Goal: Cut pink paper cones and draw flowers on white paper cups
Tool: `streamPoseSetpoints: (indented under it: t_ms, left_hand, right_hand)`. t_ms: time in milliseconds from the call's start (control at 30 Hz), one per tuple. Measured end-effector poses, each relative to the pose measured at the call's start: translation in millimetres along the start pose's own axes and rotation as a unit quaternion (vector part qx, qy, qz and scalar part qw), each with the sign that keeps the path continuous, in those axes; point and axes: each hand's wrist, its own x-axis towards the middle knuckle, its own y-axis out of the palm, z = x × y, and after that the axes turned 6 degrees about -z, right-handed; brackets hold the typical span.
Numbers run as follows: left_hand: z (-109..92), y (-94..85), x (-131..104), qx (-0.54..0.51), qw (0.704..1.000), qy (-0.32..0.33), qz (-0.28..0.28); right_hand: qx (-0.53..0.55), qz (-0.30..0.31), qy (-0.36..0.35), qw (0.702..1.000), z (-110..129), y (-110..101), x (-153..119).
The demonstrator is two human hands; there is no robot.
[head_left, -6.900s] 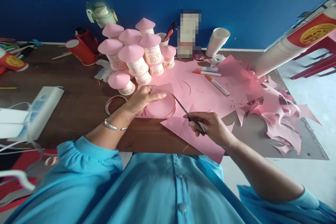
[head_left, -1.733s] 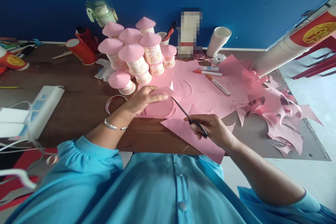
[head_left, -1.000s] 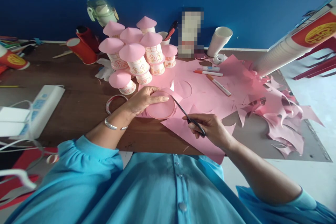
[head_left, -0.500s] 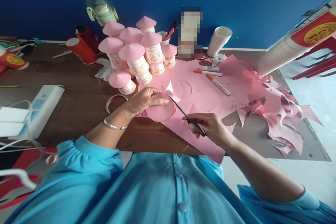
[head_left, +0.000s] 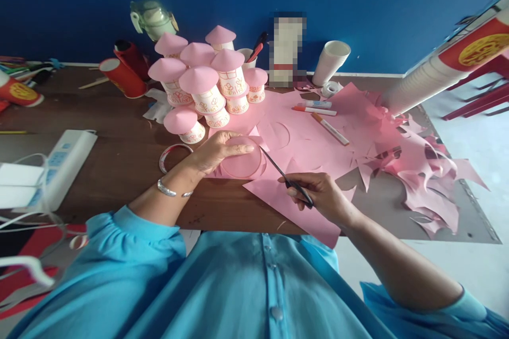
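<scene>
Between thumb and fingers, my left hand [head_left: 222, 152] pinches a pink paper circle [head_left: 243, 165] with a darker outline, near the front edge of the table. My right hand [head_left: 314, 190] is closed round the black handles of a pair of scissors [head_left: 275, 164]. The blades point up and left and meet the right edge of the paper circle. Pink paper sheets [head_left: 314, 153] lie beneath and beyond the hands. Behind my left hand stand several decorated paper cups with pink cone roofs [head_left: 199, 80].
Markers [head_left: 330, 128] lie on the pink sheets. Stacked white cups [head_left: 332, 62] stand by the blue wall, and a long cup stack [head_left: 421, 87] leans at the right above paper scraps [head_left: 429, 190]. A tape roll [head_left: 162, 159] and a power strip [head_left: 66, 161] are at left.
The paper circle in my left hand has turned and tilted slightly, and the white-looking paper point above it has folded down. My right hand with the scissors has barely moved.
</scene>
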Motion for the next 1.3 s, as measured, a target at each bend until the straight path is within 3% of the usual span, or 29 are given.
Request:
streamPoseSetpoints:
  t_ms: [567,800,1100,1300]
  left_hand:
    - [-1.8,0.2,-1.3,0.012,1.000,0.003,-0.008]
    - [-5.7,3.6,-3.9,0.007,0.999,-0.031,0.014]
    - [3.0,-2.5,0.3,-0.013,1.000,-0.012,0.007]
    - [-5.8,2.6,-3.2,0.014,1.000,-0.024,0.011]
  right_hand:
    - [-0.004,-0.006,0.002,1.000,0.1,2.0,0.1]
    - [0.011,0.004,0.003,1.000,1.7,2.8,1.2]
    - [0.002,-0.002,0.012,1.000,2.9,1.2,-4.8]
    - [0.011,-0.003,0.018,1.000,2.5,2.1,-2.5]
